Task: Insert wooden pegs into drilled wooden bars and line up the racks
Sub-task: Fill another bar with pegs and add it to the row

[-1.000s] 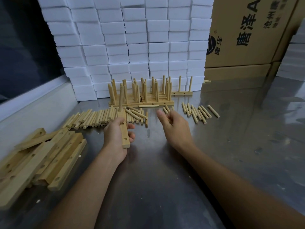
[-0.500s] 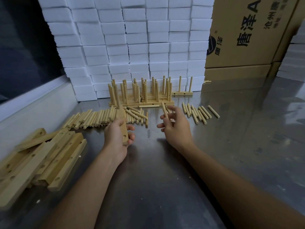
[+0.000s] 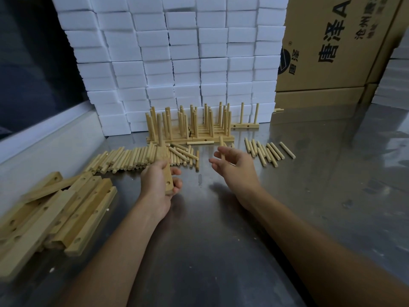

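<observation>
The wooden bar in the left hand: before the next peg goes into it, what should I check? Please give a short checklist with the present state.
1. Left hand grips the bar: ok.
2. Right hand pinches a peg: ok.
3. First peg stands in the far end of the bar: ok.
4. Free hole at the near end is uncovered: ok.
5. Peg tip is lined up over that hole: not ok, it is apart, to the right.
6. First peg is fully seated: cannot tell.
</observation>
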Demonstrator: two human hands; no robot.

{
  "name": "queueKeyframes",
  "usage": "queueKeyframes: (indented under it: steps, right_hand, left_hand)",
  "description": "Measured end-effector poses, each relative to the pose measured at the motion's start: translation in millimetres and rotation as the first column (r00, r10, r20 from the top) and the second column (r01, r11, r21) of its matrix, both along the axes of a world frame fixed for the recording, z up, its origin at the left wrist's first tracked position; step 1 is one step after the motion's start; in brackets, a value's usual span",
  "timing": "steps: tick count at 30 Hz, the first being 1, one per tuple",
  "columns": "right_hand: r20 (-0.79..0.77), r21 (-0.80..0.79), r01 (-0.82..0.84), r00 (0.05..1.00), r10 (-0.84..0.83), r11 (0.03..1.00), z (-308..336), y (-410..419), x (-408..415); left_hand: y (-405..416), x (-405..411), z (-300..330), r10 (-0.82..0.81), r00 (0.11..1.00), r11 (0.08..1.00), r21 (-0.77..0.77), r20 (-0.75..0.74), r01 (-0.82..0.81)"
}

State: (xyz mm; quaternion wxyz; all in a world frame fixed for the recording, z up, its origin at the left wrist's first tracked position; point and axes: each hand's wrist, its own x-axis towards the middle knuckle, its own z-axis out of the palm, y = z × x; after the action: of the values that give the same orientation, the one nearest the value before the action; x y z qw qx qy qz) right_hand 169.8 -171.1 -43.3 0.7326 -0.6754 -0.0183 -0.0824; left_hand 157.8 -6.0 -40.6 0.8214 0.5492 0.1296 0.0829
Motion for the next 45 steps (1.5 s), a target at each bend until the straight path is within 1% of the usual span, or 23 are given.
queueKeyframes:
  steps: [3, 6, 10, 11, 15, 18, 20, 25, 27, 29, 31, 35, 40, 43, 45]
  right_hand:
    - [0.003, 0.094, 0.005, 1.0, -0.005, 0.996, 1, 0, -2]
    - [-0.008, 0.151, 0.015, 1.0, -0.014, 0.988, 3, -1, -1]
    - [-0.051, 0.329, -0.027, 0.998, 0.047, 0.944, 4, -4, -2]
    - [-0.051, 0.336, -0.034, 0.997, 0.054, 0.941, 4, -5, -2]
    - [-0.078, 0.247, 0.006, 0.997, 0.014, 0.969, 6, -7, -4]
    - [-0.098, 0.273, -0.038, 0.993, 0.068, 0.961, 9, -6, -6]
    - [-0.079, 0.279, -0.075, 0.992, 0.101, 0.957, 11, -5, -8]
    - [-0.001, 0.236, -0.106, 0.994, 0.109, 0.966, 12, -4, -13]
    - [0.007, 0.216, -0.078, 0.997, 0.079, 0.973, 12, -3, -13]
    - [0.006, 0.186, -0.005, 1.0, 0.004, 0.982, 11, -3, -12]
    - [0.01, 0.182, 0.033, 0.999, -0.035, 0.983, 11, -4, -9]
    - [0.032, 0.243, 0.003, 0.999, -0.011, 0.97, 13, -6, -7]
    - [0.1, 0.142, -0.054, 0.994, 0.04, 0.988, 17, -2, -12]
    - [0.143, 0.035, -0.037, 0.989, 0.032, 0.999, 17, 1, -16]
    - [0.185, -0.009, -0.023, 0.982, 0.024, 1.0, 16, 2, -16]
  left_hand:
    - [-2, 1, 0, -0.009, 1.0, 1.0, 0.029, 0.012, 0.008]
    - [-4, 1, 0, -0.019, 1.0, 0.998, 0.058, 0.024, 0.017]
    - [-5, 1, 0, -0.023, 0.999, 0.997, 0.081, 0.026, 0.021]
    - [-6, 1, 0, -0.026, 0.999, 0.996, 0.087, 0.024, 0.024]
    - [-6, 0, 1, -0.031, 0.999, 0.994, 0.107, 0.023, 0.028]
    - [-9, -1, 2, -0.039, 0.999, 0.992, 0.118, 0.026, 0.035]
    - [-12, -1, 2, -0.047, 0.998, 0.993, 0.114, 0.035, 0.042]
    - [-12, -1, 1, -0.062, 0.997, 0.994, 0.091, 0.039, 0.059]
    - [-12, -1, 0, -0.061, 0.997, 0.994, 0.093, 0.038, 0.058]
    - [-11, 0, 0, -0.056, 0.998, 0.995, 0.084, 0.035, 0.053]
    - [-10, 0, 0, -0.053, 0.998, 0.996, 0.07, 0.031, 0.051]
    - [-11, 1, -1, -0.052, 0.998, 0.996, 0.079, 0.024, 0.05]
    - [-13, -1, 0, -0.061, 0.998, 0.993, 0.105, 0.03, 0.058]
    - [-15, -3, 2, -0.087, 0.995, 0.992, 0.093, 0.038, 0.083]
    - [-18, -5, 4, -0.112, 0.993, 0.992, 0.068, 0.048, 0.108]
